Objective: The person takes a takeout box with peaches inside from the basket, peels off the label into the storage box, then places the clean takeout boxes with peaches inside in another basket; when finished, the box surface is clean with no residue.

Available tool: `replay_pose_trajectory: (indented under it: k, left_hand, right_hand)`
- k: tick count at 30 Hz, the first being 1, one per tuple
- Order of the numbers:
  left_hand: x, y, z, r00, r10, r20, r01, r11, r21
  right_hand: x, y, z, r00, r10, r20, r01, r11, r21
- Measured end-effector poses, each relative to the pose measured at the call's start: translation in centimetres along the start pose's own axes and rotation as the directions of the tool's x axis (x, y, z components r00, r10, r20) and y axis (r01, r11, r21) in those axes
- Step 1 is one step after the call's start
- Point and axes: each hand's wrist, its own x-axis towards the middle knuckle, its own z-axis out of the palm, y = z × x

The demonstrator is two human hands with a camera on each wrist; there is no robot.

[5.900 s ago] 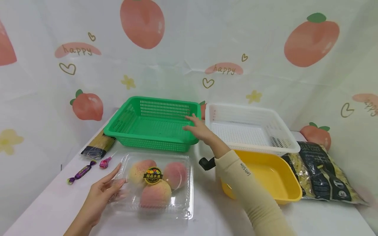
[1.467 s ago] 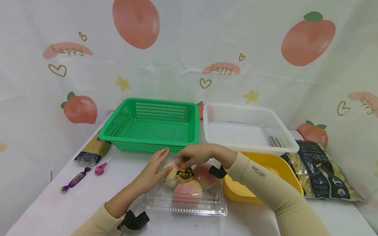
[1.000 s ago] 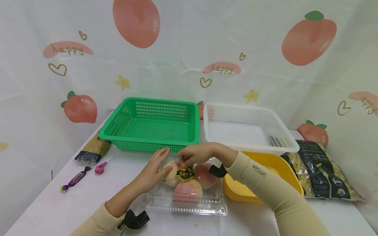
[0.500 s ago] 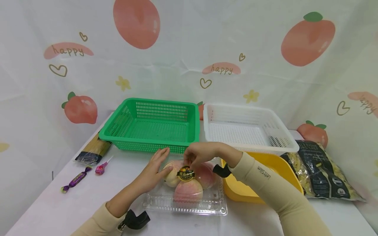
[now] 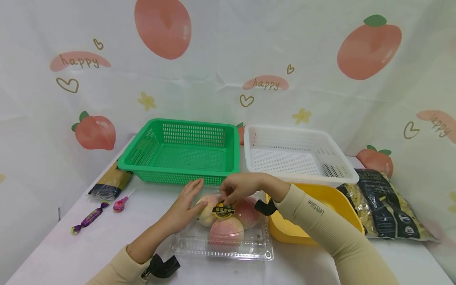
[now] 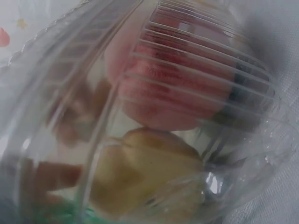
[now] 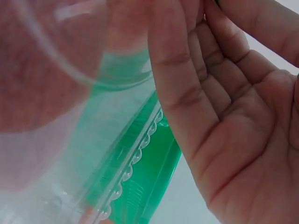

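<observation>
A clear plastic clamshell box (image 5: pixel 221 251) lies on the table before me, holding peaches (image 5: pixel 226 231). On its lid is a round black-and-gold sticker (image 5: pixel 223 211). My right hand (image 5: pixel 242 187) bends over the lid, thumb and forefinger pinching at the sticker's upper edge; the exact grip is partly hidden. My left hand (image 5: pixel 182 209) rests against the box's left side, fingers extended. Through the ribbed plastic, the left wrist view shows a pink peach (image 6: pixel 175 79) and a yellowish one (image 6: pixel 145 172). Curled fingers of the right hand (image 7: pixel 238 107) fill much of the right wrist view.
Behind the box stand a green basket (image 5: pixel 178 174) and a white basket (image 5: pixel 303 177). A yellow basin (image 5: pixel 288 231) sits close on its right, beside a pasta bag (image 5: pixel 388 206). At left lie a spaghetti pack (image 5: pixel 112 182), a lollipop (image 5: pixel 120 204) and a purple wrapped candy (image 5: pixel 90 218).
Since the oldest frame, the box has shifted right and both hands have come onto it. Over the last second, the right fingers have moved slightly right, then back, at the sticker; the left hand stays put.
</observation>
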Motion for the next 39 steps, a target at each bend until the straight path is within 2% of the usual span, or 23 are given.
replay_pose_trajectory:
  k: [14, 23, 32, 35, 39]
  left_hand:
    - [0.0, -0.1, 0.2, 1.000, -0.005, 0.002, 0.005, 1.000, -0.012]
    - [-0.3, 0.3, 0.0, 1.000, 0.017, 0.024, -0.020, 0.991, 0.131]
    - [-0.2, 0.4, 0.1, 0.999, 0.019, 0.035, -0.024, 0.987, 0.158]
    - [-0.3, 0.3, 0.1, 0.999, 0.022, 0.033, -0.028, 0.980, 0.196]
    - [-0.5, 0.0, 0.0, 0.999, 0.022, 0.027, -0.028, 0.970, 0.243]
  right_hand:
    - [-0.5, -0.4, -0.2, 0.999, 0.030, 0.035, -0.032, 0.998, 0.049]
    - [-0.8, -0.5, -0.2, 0.999, 0.017, 0.029, -0.019, 0.998, 0.066]
    - [-1.6, -0.4, -0.4, 0.999, 0.010, 0.034, -0.012, 0.998, 0.068]
    - [-2.7, -0.3, -1.1, 1.000, 0.020, -0.012, -0.019, 0.995, 0.094]
    - [-5.4, 0.3, -2.7, 0.986, 0.057, -0.159, -0.035, 0.990, 0.139]
